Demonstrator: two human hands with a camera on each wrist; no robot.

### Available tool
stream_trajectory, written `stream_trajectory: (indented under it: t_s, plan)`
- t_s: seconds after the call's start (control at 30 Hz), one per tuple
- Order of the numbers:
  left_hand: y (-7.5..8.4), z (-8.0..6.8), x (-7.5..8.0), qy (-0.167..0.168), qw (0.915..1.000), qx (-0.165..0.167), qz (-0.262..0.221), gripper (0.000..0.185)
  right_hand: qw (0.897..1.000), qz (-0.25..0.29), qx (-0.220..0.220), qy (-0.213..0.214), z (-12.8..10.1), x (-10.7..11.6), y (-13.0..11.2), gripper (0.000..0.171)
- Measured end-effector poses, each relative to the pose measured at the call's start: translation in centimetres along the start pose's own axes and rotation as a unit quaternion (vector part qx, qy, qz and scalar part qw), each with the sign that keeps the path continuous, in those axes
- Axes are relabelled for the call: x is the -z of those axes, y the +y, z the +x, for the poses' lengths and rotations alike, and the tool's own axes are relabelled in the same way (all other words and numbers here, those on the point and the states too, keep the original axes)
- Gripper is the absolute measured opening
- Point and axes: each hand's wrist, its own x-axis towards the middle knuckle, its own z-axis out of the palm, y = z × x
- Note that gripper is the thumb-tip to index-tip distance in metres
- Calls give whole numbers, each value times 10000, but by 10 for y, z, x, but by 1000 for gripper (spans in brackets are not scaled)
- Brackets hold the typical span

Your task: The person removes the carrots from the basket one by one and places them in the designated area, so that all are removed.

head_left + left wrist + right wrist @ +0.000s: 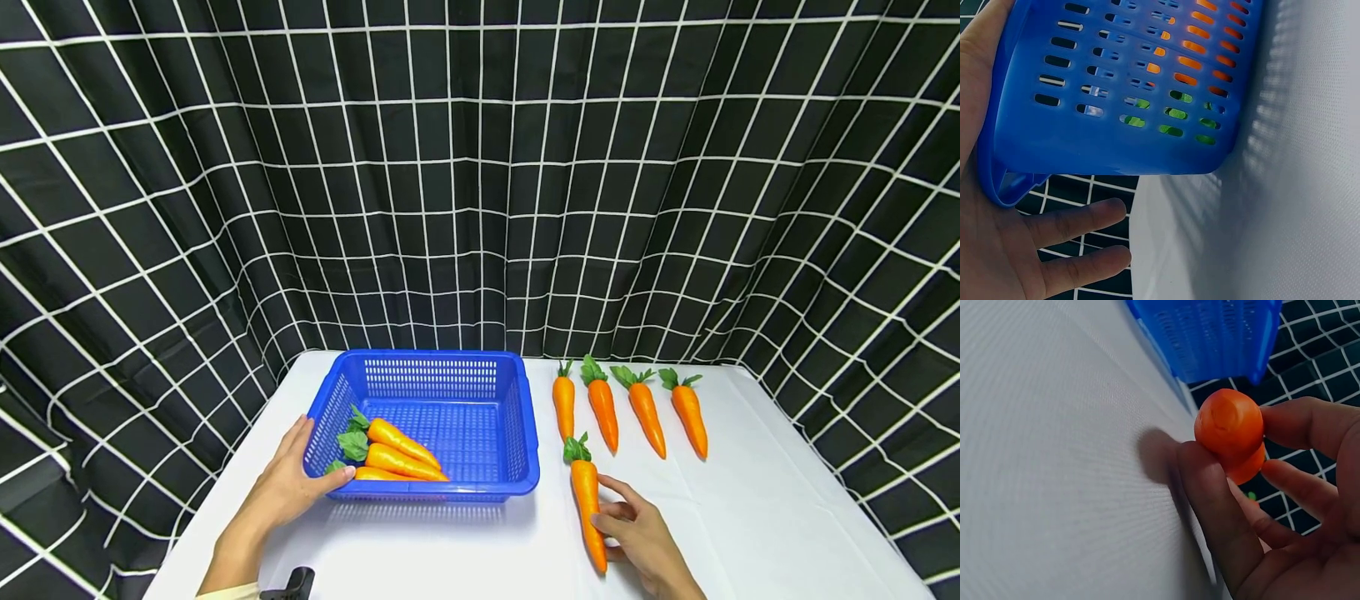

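Here | left hand (291, 479) spread against basket (480, 488) | right fingers (624, 492) pinch carrot (586, 493)

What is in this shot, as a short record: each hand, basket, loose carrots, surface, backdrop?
Left hand: the left hand touches the left near corner of the blue basket, thumb at the near rim
Right hand: the right hand pinches a held carrot between thumb and fingers
Basket contents: three visible carrots, toward the left
Loose carrots: four carrots in a row, right of the basket
Surface: white tabletop
Backdrop: black cloth with white grid lines
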Motion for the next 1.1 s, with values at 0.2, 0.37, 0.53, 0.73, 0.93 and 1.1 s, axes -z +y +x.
stream_trajectory:
  t_s: [0.2, 0.37, 0.53, 0.73, 0.93, 1.1]
  plan:
    - [0, -1, 0, -23, 10000, 7, 35, 112, 9998, -178, -38, -41, -3, 0, -1, 61]
    - [2, -2, 1, -69, 10000, 31, 56, 112, 9984, -568, 14, -27, -3, -1, -2, 59]
    - [4, -3, 2, -130, 9999, 82, 74, 113, 9954, -959, 78, 16, -5, -1, -2, 59]
    - [3, -2, 1, -111, 9999, 105, 65, 113, 9925, -1199, 233, 72, -5, -2, -1, 58]
    - [4, -2, 1, -103, 9999, 118, 50, 114, 9889, -1424, 385, 153, -5, -1, 0, 57]
    - [6, -3, 2, -159, 9997, 158, 20, 114, 9859, -1590, 471, 217, -6, -2, -1, 57]
